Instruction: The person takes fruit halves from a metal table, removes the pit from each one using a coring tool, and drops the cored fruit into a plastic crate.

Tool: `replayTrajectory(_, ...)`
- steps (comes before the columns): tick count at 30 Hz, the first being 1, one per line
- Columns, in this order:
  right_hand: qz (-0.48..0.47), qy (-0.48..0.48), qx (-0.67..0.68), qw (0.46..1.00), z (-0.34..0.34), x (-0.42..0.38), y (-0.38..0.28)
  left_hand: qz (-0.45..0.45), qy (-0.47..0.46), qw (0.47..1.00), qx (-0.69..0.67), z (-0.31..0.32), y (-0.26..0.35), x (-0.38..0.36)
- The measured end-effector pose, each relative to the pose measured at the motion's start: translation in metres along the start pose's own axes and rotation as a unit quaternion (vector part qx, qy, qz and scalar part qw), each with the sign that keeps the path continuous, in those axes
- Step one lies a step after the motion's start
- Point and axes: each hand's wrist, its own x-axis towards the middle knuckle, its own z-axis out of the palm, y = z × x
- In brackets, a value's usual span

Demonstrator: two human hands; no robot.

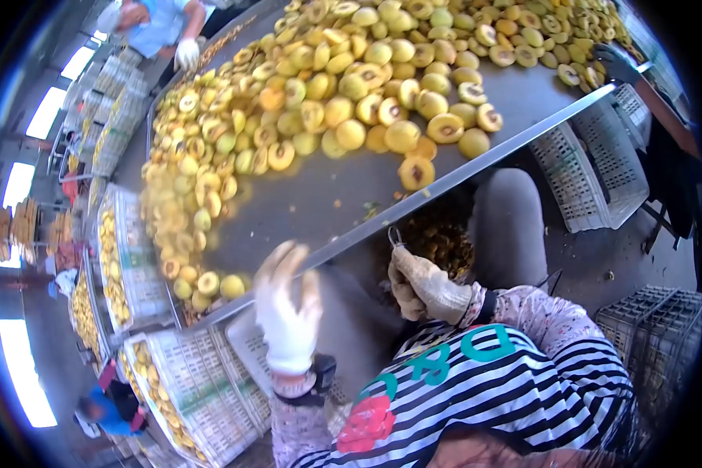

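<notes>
A grey metal table [288, 207] carries a large heap of halved yellow fruit [351, 86], many with brown pits showing. At its near edge my left hand [288, 308], in a white glove, is raised with fingers apart and somewhat blurred, holding nothing visible. My right hand [429, 285], in a worn beige glove, is closed around a small tool with a looped metal tip [395, 235], in front of my lap. Below it, between my knees, lies a dark pile of fruit scraps [444, 238].
White crates of fruit [203, 390] stand at the left. Empty crates [573, 175] and a grey crate [655, 327] are on the right. A person in blue [160, 27] works across the table. Another person's gloved hand [616, 62] is at the far right.
</notes>
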Motion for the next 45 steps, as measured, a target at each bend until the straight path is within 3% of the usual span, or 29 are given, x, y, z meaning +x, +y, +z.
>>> replayTrajectory(1,-0.020,0.039,-0.017,0.999,0.001,-0.005,-0.006,0.046,-0.020,0.998,0.032,0.022,0.008,0.020)
replayTrajectory(5,-0.089,0.007,0.032,0.995,-0.023,-0.028,-0.021,0.070,-0.178,0.981,0.011,0.117,0.018,0.092)
replayTrajectory(8,-0.111,0.020,0.017,0.994,-0.029,-0.049,-0.037,0.176,-0.247,0.953,0.015,0.172,0.026,0.122)
replayTrajectory(9,-0.124,0.082,-0.030,0.989,-0.020,-0.058,-0.043,0.145,-0.268,0.952,-0.004,0.180,0.026,0.128)
replayTrajectory(11,-0.185,0.099,-0.088,0.974,-0.030,-0.052,-0.042,0.081,-0.314,0.945,-0.037,0.183,0.034,0.135)
replayTrajectory(14,-0.207,0.091,-0.120,0.967,-0.030,-0.056,-0.049,-0.084,-0.303,0.944,-0.102,0.174,0.033,0.133)
replayTrajectory(15,-0.206,0.073,-0.115,0.969,-0.033,-0.055,-0.050,-0.103,-0.234,0.942,-0.218,0.173,0.023,0.124)
replayTrajectory(17,-0.192,0.056,-0.144,0.969,-0.026,-0.058,-0.055,-0.099,-0.127,0.897,-0.412,0.157,0.020,0.100)
replayTrajectory(18,-0.184,0.027,-0.177,0.966,-0.020,-0.057,-0.055,-0.138,-0.140,0.813,-0.548,0.134,0.038,0.087)
replayTrajectory(20,-0.166,-0.031,-0.251,0.953,-0.010,-0.052,-0.054,-0.203,-0.156,0.728,-0.636,0.124,0.024,0.060)
replayTrajectory(22,-0.110,-0.029,-0.272,0.955,-0.006,-0.040,-0.046,-0.304,-0.074,0.582,-0.751,0.116,0.033,0.034)
replayTrajectory(26,-0.087,0.023,-0.365,0.927,0.015,-0.027,-0.030,-0.301,0.020,0.604,-0.738,0.117,0.009,-0.002)
replayTrajectory(30,-0.083,0.068,-0.394,0.913,0.031,-0.010,-0.017,-0.287,0.080,0.611,-0.734,0.108,0.022,-0.004)
replayTrajectory(33,-0.094,0.101,-0.417,0.898,0.038,0.004,-0.005,-0.315,0.115,0.644,-0.688,0.100,0.022,-0.003)
replayTrajectory(36,-0.106,0.033,-0.440,0.891,0.042,0.009,-0.004,-0.280,0.068,0.671,-0.684,0.097,-0.003,-0.013)
replayTrajectory(40,-0.076,-0.025,-0.450,0.889,0.035,0.019,-0.002,-0.280,0.051,0.659,-0.697,0.088,-0.013,-0.014)
replayTrajectory(42,-0.078,-0.034,-0.446,0.891,0.035,0.020,-0.002,-0.271,0.019,0.628,-0.729,0.085,-0.019,-0.014)
replayTrajectory(45,-0.062,-0.004,-0.520,0.852,0.027,0.020,0.000,-0.257,-0.057,0.590,-0.763,0.080,-0.026,-0.012)
